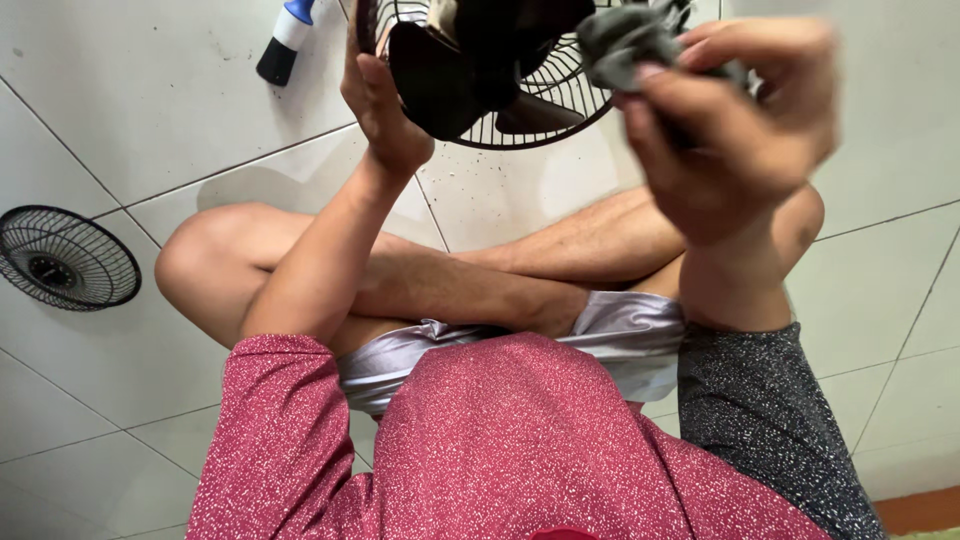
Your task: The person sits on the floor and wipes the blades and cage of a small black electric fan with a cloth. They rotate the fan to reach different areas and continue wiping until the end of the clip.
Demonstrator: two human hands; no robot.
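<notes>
The left hand is gripping the near-left rim of the round black wire fan guard with dark plastic blades, which is sitting on the far white tiled floor. The right hand is closing around a crumpled grey cloth at the fan's right edge. Fingers or cloth could be snagging between the wires, and the one-handed hold could be letting the fan tip.

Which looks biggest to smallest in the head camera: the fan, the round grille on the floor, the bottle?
1. Fan, though cut off at the top edge
2. Round grille
3. Bottle, smallest, partly cropped
</notes>
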